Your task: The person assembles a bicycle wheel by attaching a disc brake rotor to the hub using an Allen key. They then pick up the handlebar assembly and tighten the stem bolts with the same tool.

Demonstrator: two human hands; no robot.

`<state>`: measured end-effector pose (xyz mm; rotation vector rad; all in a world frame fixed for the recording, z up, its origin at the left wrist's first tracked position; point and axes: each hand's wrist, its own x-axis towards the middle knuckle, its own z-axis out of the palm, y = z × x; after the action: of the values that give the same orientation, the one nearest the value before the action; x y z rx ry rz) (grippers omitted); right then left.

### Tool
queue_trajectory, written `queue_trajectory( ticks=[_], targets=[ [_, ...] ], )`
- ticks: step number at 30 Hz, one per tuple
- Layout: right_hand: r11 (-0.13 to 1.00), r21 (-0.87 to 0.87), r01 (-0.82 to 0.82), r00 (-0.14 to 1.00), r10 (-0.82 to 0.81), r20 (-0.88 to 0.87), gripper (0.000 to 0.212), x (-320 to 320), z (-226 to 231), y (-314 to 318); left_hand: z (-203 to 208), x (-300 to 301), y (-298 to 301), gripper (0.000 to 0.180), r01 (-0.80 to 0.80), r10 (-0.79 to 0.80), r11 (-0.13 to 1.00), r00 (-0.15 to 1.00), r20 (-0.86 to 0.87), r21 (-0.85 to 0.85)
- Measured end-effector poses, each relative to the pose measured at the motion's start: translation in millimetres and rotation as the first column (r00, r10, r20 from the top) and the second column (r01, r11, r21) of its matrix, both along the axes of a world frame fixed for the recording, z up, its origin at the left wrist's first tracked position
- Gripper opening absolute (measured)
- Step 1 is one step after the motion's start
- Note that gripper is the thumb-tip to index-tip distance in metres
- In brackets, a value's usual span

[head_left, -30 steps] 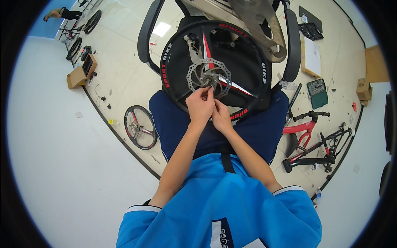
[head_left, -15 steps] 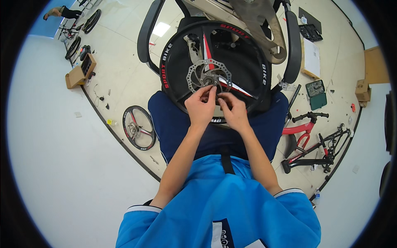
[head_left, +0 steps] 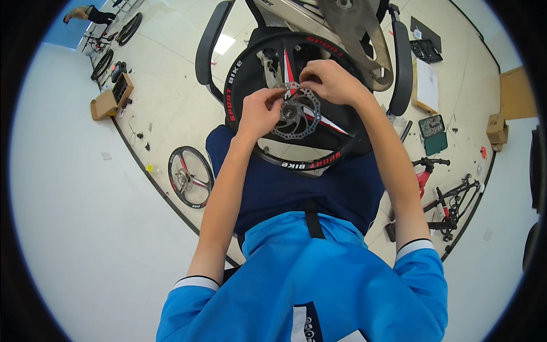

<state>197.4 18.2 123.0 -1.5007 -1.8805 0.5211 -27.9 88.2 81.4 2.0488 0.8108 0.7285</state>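
Note:
A black three-spoke bicycle wheel [head_left: 229, 94] with red and white trim lies flat over my lap. At its hub is a silver brake disc [head_left: 312, 117] with a perforated, wavy rim. My left hand [head_left: 263, 113] is closed at the disc's upper left edge, thumb and fingers pinching it. Across from it, my right hand [head_left: 330, 81] reaches over the wheel, its fingertips pressed together at the disc's upper edge. Whether a small part sits in the right fingertips is hidden.
A chair with black armrests [head_left: 403, 62] stands beyond the wheel, next to a bike frame [head_left: 364, 43]. Another spoked wheel [head_left: 171, 171] lies on the floor at left. At right are a green case [head_left: 436, 142], a white board [head_left: 426, 85] and a black frame [head_left: 441, 205].
Both hands have moved from the near side of the hub up to the disc's upper edge. My right arm has swung outward and farther forward. The disc has shifted slightly.

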Motion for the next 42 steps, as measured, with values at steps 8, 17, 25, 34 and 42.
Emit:
queue_trajectory(
  ticks=[8, 17, 25, 34, 42],
  targets=[
    [0.911, -0.371, -0.183, 0.962, 0.243, 0.121, 0.026, 5.5, 8.2, 56.1, -2.4, -5.6, -0.5, 0.014, 0.101, -0.094, 0.982, 0.994, -0.053, 0.158],
    [0.856, -0.490, -0.166, 0.913, 0.321, 0.251, 0.028, -9.9, 18.3, 82.9, -16.0, -9.7, -8.6, 0.012, 0.017, -0.023, 0.987, 0.999, 0.038, 0.158],
    [0.820, -0.547, -0.171, 0.872, 0.384, 0.303, 0.026, -14.7, 23.7, 97.8, -16.5, -5.0, -11.1, 0.012, 0.003, -0.005, 0.994, 1.000, 0.023, 0.109],
    [0.825, -0.563, -0.053, 0.799, 0.373, 0.472, 0.025, -58.3, 47.8, 102.0, -11.8, 0.1, -19.2, 0.020, -0.183, 0.174, 0.973, 0.982, -0.074, -0.139],
    [0.879, -0.455, -0.144, 0.946, 0.258, 0.199, 0.025, 14.9, 4.0, 69.2, -9.4, 11.7, -13.1, 0.016, -0.064, 0.066, 0.998, 0.993, -0.100, 0.020]
  ],
)
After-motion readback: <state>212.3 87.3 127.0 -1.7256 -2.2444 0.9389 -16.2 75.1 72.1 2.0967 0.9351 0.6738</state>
